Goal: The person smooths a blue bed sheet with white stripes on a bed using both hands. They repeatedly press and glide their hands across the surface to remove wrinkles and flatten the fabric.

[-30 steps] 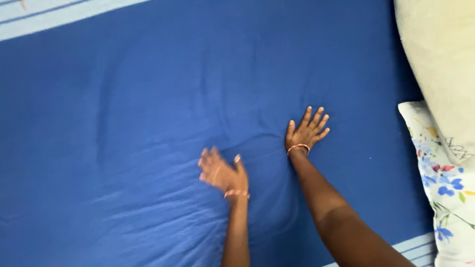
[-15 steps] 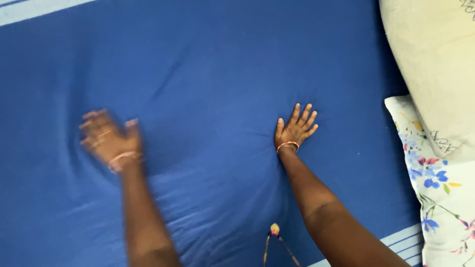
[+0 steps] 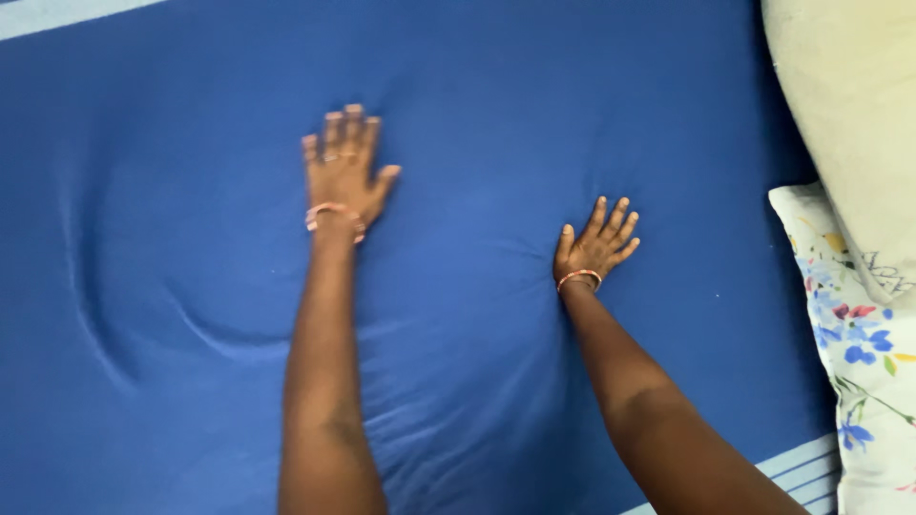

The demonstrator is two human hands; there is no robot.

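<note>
Covering almost the whole view, a blue sheet (image 3: 534,86) lies spread flat, and it reaches from the left edge to the pillows on the right. Its colour is one deep blue, with a pale stripe (image 3: 67,11) at the top left corner and more pale stripes (image 3: 797,469) at the bottom right. The cloth is mostly smooth in the upper part. Curved folds (image 3: 205,334) show at the left of the left arm, and many small creases (image 3: 448,420) lie between the two arms, lower in the view. Short creases also go out from under the right hand.

At the right edge, a big cream pillow (image 3: 844,114) lies partly over a floral pillow (image 3: 859,362), which has blue, red and yellow flowers on white. Both pillows rest on the right border of the sheet, well apart from the hands, and nothing lies between the hands and the cloth.

The left arm (image 3: 324,381) goes up from the bottom edge, and the right arm (image 3: 649,410) comes in from the bottom right.

The left hand (image 3: 342,170) lies open and flat on the sheet, palm down, fingers together and pointing away from the person; it grips nothing. The right hand (image 3: 596,246) is open too, fingers a little spread, pressing flat on the sheet nearer to the pillows. The left hand is farther up than the right one.

Each wrist carries a thin bangle (image 3: 578,278), and a ring (image 3: 329,157) sits on a finger of the left hand.
</note>
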